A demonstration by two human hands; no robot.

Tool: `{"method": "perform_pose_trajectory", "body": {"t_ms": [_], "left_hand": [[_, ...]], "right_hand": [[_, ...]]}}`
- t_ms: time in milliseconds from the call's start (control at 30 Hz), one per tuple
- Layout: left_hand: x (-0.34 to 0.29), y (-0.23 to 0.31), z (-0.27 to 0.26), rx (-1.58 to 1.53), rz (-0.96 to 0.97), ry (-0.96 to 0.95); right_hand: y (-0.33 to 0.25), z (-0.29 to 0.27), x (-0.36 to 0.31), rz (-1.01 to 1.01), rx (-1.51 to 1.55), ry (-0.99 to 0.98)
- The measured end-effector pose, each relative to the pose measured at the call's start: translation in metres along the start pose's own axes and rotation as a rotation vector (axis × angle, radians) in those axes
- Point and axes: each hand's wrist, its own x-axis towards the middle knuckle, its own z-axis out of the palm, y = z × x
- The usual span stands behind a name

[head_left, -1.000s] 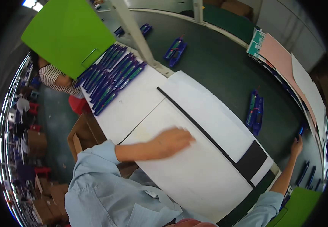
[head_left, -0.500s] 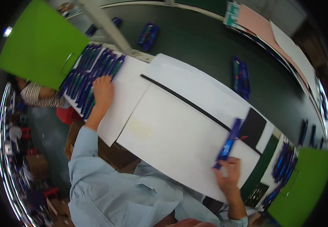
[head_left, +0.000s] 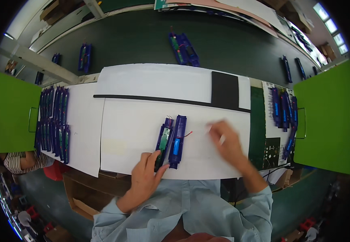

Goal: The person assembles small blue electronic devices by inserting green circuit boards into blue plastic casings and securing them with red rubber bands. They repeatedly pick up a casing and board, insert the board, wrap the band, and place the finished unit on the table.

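My left hand (head_left: 146, 174) grips the near end of a long purple plastic housing half with a green circuit board (head_left: 163, 140), which rests on the white work sheet (head_left: 134, 117). Beside it, slightly to the right, lies a second purple housing half (head_left: 178, 137) holding a blue cell; a short red wire with a small plug sticks out from it. My left thumb tip comes close to this half's near end. Over the sheet further right is my right hand (head_left: 226, 145), fingers bent and smeared by motion. No held thing can be made out there.
Rows of purple housings with green boards (head_left: 54, 121) lie at the left; purple housings with blue cells (head_left: 282, 109) lie at the right. Green panels (head_left: 9, 113) stand on both sides. A black strip (head_left: 163, 99) crosses the sheet. More housings (head_left: 183, 49) sit on the dark green surface beyond.
My view has turned from a tilt to level. My left hand came from the left rows with a board-bearing half. The blue-cell half left my right hand and now lies on the sheet.
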Motion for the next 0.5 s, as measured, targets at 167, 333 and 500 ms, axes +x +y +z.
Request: {"method": "perform_pose_trajectory", "body": {"t_ms": [167, 333, 500], "left_hand": [[0.106, 0.035, -0.011, 0.061, 0.647, -0.157], [0.229, 0.051, 0.095, 0.164, 0.921, -0.208], [0.255, 0.052, 0.14, 0.39, 0.809, -0.287]], "right_hand": [[0.112, -0.08, 0.089, 0.014, -0.294, 0.392], [0.151, -0.088, 0.13, 0.117, -0.554, 0.287], [0.154, -0.083, 0.136, 0.105, -0.488, 0.254]]}}
